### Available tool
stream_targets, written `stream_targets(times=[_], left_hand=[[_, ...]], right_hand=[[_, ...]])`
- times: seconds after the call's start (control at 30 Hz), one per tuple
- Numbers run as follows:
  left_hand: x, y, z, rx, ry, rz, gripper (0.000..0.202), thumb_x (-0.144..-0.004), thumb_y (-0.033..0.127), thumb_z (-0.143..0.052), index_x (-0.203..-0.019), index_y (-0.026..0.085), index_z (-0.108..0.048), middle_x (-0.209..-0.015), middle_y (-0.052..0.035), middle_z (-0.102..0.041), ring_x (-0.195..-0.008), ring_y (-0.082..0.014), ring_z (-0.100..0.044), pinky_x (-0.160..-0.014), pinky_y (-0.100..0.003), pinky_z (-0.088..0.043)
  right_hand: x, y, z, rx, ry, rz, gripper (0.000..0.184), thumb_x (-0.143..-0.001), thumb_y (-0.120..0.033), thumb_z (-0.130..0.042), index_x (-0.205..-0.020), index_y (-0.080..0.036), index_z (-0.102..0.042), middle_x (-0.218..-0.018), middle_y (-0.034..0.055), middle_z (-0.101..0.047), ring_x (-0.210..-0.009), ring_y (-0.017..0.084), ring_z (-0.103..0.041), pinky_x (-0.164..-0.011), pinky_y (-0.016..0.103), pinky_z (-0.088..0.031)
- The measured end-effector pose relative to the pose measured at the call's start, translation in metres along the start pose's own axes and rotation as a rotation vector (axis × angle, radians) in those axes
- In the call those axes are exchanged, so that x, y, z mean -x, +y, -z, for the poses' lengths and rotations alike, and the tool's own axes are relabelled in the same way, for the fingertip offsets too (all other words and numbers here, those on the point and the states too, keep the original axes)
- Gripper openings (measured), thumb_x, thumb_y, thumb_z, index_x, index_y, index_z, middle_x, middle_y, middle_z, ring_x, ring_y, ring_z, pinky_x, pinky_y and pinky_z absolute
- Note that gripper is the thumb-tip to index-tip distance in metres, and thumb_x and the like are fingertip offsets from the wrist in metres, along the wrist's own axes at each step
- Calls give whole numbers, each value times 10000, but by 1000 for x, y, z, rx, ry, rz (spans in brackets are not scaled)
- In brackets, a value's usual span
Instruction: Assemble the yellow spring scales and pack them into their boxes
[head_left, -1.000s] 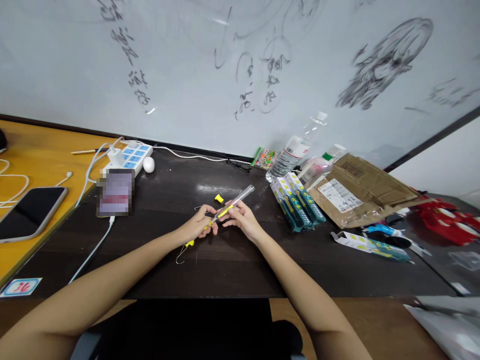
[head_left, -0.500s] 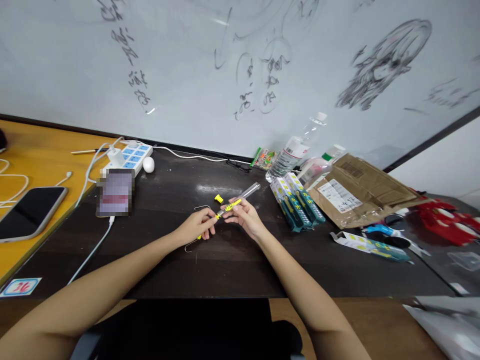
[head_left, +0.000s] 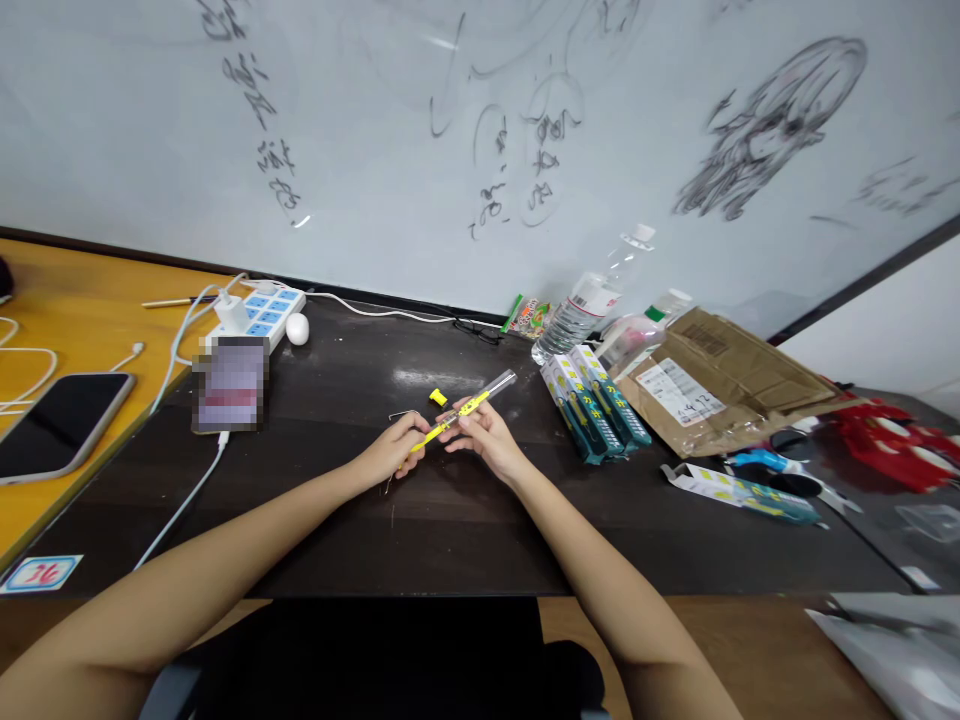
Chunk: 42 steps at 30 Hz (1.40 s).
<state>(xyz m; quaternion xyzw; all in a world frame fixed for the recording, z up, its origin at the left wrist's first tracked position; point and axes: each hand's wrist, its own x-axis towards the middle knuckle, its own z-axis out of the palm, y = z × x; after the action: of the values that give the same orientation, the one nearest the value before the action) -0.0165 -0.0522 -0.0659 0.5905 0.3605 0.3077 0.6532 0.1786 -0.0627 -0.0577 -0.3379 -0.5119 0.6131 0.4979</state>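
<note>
Fingers of my left hand [head_left: 391, 446] are closed round the lower end of a slim yellow rod [head_left: 430, 436]. Thin bent wire ends stick out above and below that hand. Up and to the right, my right hand [head_left: 489, 436] pinches a clear plastic tube [head_left: 499, 383] with yellow fittings [head_left: 472, 405] on it. The rod and the tube lie in one slanted line, meeting between my hands; fingers hide part of the joint. Just beyond the fingertips, a small yellow plastic piece [head_left: 438, 397] lies on the dark table [head_left: 337, 380].
To the right lie slim green-and-white boxes [head_left: 579, 412], an opened box [head_left: 750, 494], bottles [head_left: 577, 315], a brown paper parcel [head_left: 720, 385] and scissors [head_left: 825, 492]. At left are a power strip [head_left: 274, 315], a white ball-like object [head_left: 298, 329] and two phones [head_left: 64, 425].
My left hand has shifted slightly left and down, and more of the yellow rod shows between the hands. The lower wire end has moved nearer the left hand. My right hand has barely moved.
</note>
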Motion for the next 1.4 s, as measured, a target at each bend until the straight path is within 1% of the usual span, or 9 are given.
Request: stream_targets(times=[0.2, 0.4, 0.53, 0.63, 0.73, 0.93, 1.1, 1.2, 1.4], left_hand=[[-2, 4, -2, 189, 25, -1, 234, -752, 174, -473, -965, 195, -379, -573, 65, -522, -431, -66, -436, -407, -160, -325], [2, 9, -1, 101, -50, 0, 413, -781, 358, -594, -1102, 204, -385, -688, 32, -557, -593, -108, -577, -438, -170, -429], [2, 4, 2, -54, -70, 32, 420, -782, 468, -590, -1068, 223, -405, -723, 35, -549, -587, -129, -624, -414, -189, -460], [4, 2, 3, -182, -84, 53, 394, -824, 539, -504, -1027, 211, -425, -633, 38, -566, -435, -109, -574, -359, -166, -401], [6, 4, 3, -259, -69, 42, 382, -843, 563, -456, -949, 195, -455, -481, 73, -477, -320, -63, -420, -320, -136, -291], [4, 13, -4, 87, -148, 242, 135, -860, 347, -401, -935, 237, -378, -473, 126, -275, -314, -41, -203, -342, -123, -170], [9, 19, -5, 363, -251, 201, 315, -719, 168, -372, -1028, 230, -373, -554, 89, -360, -404, -67, -343, -469, -190, -345], [11, 19, -4, 394, -238, 155, 405, -665, 126, -387, -1060, 214, -381, -585, 80, -388, -432, -69, -368, -512, -216, -364], [7, 11, -6, 300, -237, 93, 347, -762, 191, -463, -1097, 213, -378, -591, 81, -479, -433, -60, -415, -534, -233, -404]], right_hand=[[0, 3, -1, 15, -40, -36, 316, -790, -353, -668, -1041, -193, -564, -962, 57, -691, -761, 142, -686, -647, 268, -601], [1, 0, -4, -5, -56, -42, 286, -799, -368, -656, -1001, -191, -559, -974, 60, -684, -798, 146, -680, -665, 275, -598], [1, 0, -5, -10, -70, -55, 297, -794, -378, -661, -995, -193, -545, -966, 59, -691, -797, 152, -686, -650, 271, -596], [2, 0, -5, -33, -78, -61, 298, -805, -393, -647, -1001, -205, -524, -978, 53, -688, -795, 157, -698, -662, 279, -594], [3, -1, -5, -51, -84, -69, 292, -823, -408, -622, -1011, -220, -501, -1019, 54, -679, -805, 165, -704, -675, 294, -593], [4, -3, -5, -32, -113, -48, 267, -816, -359, -639, -996, -205, -516, -1001, 59, -687, -831, 170, -697, -689, 310, -597], [5, -3, -7, 1, -87, -16, 281, -755, -300, -706, -962, -197, -547, -928, 35, -700, -799, 151, -687, -656, 274, -603], [5, -3, -7, 10, -77, -8, 271, -755, -305, -702, -957, -194, -559, -921, 36, -704, -801, 152, -679, -642, 269, -603], [5, -4, -6, -5, -59, -8, 247, -764, -306, -694, -940, -189, -566, -916, 43, -704, -767, 149, -678, -610, 257, -590]])
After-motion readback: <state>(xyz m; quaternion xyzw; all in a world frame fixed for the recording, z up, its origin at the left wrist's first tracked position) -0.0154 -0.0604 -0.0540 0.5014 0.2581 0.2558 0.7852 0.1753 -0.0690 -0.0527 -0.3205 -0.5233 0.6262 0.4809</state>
